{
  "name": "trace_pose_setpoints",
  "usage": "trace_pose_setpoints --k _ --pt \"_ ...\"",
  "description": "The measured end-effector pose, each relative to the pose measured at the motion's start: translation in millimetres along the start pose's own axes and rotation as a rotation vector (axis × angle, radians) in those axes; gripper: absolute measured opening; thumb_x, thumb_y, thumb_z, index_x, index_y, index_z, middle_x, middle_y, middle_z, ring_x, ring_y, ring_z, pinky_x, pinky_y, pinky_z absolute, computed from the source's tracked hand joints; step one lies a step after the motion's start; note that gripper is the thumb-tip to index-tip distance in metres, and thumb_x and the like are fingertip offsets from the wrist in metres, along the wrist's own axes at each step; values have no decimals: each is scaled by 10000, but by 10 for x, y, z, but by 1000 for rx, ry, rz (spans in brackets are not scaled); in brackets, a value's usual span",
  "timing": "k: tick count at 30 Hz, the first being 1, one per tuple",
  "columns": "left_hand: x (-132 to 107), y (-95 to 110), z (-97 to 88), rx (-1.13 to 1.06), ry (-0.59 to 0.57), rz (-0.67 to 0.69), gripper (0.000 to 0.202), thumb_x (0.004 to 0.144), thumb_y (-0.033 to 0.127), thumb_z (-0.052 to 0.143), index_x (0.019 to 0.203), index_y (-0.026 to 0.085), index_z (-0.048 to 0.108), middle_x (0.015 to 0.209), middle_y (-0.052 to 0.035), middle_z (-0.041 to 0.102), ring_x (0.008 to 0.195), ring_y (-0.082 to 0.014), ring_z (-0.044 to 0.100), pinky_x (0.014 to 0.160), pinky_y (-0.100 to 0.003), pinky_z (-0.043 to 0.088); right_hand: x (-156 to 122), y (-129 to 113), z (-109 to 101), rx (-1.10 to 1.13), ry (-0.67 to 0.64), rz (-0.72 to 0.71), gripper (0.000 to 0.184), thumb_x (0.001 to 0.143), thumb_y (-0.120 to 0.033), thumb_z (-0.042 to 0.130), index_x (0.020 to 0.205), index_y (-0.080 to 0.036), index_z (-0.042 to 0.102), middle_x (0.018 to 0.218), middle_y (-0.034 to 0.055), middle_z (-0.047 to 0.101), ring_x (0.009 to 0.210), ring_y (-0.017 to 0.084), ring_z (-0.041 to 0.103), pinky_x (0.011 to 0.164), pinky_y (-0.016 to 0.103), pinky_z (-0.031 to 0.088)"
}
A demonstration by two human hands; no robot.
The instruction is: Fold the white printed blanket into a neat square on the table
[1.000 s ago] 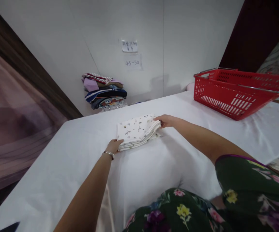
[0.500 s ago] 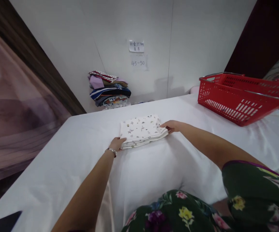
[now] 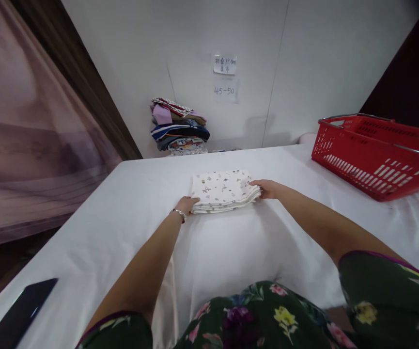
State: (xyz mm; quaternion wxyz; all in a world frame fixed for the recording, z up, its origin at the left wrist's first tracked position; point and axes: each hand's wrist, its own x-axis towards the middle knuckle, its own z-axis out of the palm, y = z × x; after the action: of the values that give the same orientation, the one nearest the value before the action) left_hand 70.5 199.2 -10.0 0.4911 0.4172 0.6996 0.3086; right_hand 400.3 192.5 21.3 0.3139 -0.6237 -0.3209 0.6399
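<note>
A white cloth (image 3: 224, 188) with small printed motifs lies folded in several layers, forming a neat rectangle on the white-covered table (image 3: 122, 213). My left hand (image 3: 186, 205), with a bracelet at the wrist, grips its near left corner, thumb on top. At the right end, my right hand (image 3: 266, 189) pinches the near corner between thumb and fingers. The fingers of both hands are partly hidden under or behind the layers. The near right edge of the cloth curves slightly upward.
Behind the table, a stack of folded fabrics (image 3: 180, 128) stands against the wall. A red plastic basket (image 3: 369, 160) sits at the right. A dark flat device (image 3: 23, 310) lies near left. Paper signs (image 3: 225, 90) hang on the wall; a pink curtain (image 3: 31, 126) drapes at left.
My view has shifted a little, so the scene sits farther right and more of the dark device shows. Both hands keep hold of the same corners of the folded cloth.
</note>
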Motion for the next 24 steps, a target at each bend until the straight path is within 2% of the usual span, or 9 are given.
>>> trace_pose_setpoints --k 3,9,13,17,20,24 --pt "20 8 -1 -38 -78 -38 331 641 329 714 916 191 591 793 -68 657 699 -202 627 606 -293 479 -24 -16 2 -9 -33 47 112 767 -237 605 827 -156 556 640 13 595 559 113 545 508 226 479" --pt "25 20 -12 -53 -93 -65 238 662 296 683 839 182 571 762 -65 639 719 -218 626 619 -319 480 -28 -20 26 -31 -83 71 144 763 -284 623 795 -156 563 626 7 592 521 100 525 436 190 426" --pt "-6 38 -38 -53 -95 -62 204 677 272 660 838 186 567 763 -62 635 725 -214 623 609 -311 479 -42 4 36 -36 -97 33 151 762 -292 624 818 -159 578 723 23 636 605 109 572 522 204 469" --pt "-36 54 -49 -48 -92 -66 208 686 278 651 856 191 570 770 -62 639 738 -218 627 604 -304 481 -56 40 69 2 -125 -32 196 781 -339 591 862 -160 591 815 43 663 705 144 614 642 279 517" --pt "-56 71 -49 -39 -91 -71 196 707 274 629 875 193 569 780 -57 643 733 -210 630 597 -294 485 -49 80 102 96 -151 -66 208 807 -352 550 862 -155 586 781 39 662 698 152 619 632 302 533" --pt "-77 98 -52 -17 -88 -83 205 731 275 605 914 193 563 814 -51 654 728 -195 634 587 -279 495 -36 136 104 132 -160 -57 188 828 -328 535 846 -144 569 693 21 636 614 124 599 561 261 534"
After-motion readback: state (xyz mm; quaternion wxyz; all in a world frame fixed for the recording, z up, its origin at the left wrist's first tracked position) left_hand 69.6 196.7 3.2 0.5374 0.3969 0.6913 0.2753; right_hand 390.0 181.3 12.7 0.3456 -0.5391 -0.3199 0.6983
